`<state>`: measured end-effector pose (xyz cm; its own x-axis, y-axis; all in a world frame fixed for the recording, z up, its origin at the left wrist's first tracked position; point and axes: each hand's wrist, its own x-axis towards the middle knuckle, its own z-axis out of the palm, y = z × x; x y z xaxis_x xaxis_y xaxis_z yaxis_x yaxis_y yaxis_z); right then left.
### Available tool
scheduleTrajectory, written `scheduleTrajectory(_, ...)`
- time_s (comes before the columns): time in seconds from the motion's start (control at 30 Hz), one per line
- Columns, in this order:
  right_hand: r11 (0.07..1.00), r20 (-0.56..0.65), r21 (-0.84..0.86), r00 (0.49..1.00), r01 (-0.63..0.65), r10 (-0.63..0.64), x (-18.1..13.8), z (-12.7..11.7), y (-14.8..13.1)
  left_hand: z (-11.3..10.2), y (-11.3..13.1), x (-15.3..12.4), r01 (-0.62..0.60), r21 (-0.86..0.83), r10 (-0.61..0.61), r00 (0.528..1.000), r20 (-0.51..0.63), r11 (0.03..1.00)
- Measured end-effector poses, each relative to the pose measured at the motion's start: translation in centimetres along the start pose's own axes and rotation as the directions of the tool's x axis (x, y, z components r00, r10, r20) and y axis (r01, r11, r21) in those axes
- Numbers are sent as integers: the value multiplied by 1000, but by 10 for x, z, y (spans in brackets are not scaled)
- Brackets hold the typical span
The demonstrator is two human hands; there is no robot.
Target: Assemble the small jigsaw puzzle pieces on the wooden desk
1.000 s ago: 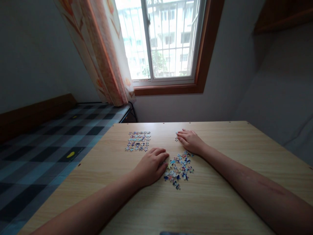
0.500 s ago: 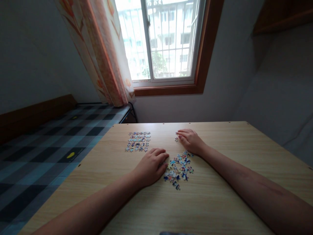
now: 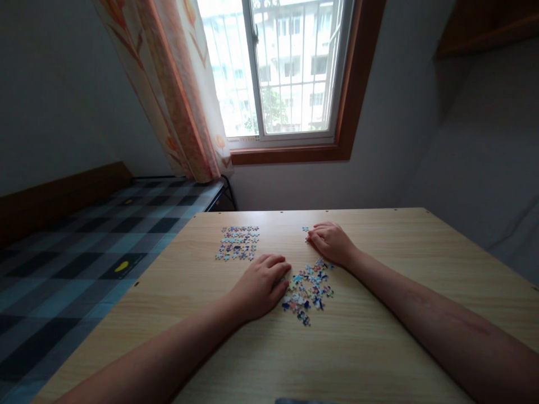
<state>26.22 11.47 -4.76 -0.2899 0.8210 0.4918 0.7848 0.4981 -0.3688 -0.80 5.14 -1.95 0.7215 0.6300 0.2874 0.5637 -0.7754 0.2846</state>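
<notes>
My left hand rests palm down on the wooden table, fingers loosely curled and slightly apart, touching the left edge of a heap of loose coloured puzzle pieces. My right hand lies beyond that heap, fingers together, with their tips on a small puzzle piece. A joined rectangle of puzzle pieces lies flat further left, apart from both hands.
A bed with a dark checked cover stands left of the table. A barred window and an orange curtain are behind. A dark object peeks in at the table's near edge.
My right hand has shifted slightly to the right, uncovering more of the small piece by its fingertips. My left hand has stayed still.
</notes>
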Motion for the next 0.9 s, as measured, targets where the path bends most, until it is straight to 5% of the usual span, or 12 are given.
scheduleTrajectory(0.3, 979, -25, -128, 987, -158, 156, 0, 0, 4, 0, 0, 0, 3, 7, -3, 1000, 4, 1000)
scheduleTrajectory(0.9, 998, 74, 7, 995, -68, 67, 1, 2, 5, 0, -1, 1, -9, 22, 9, 1000, 5, 1000)
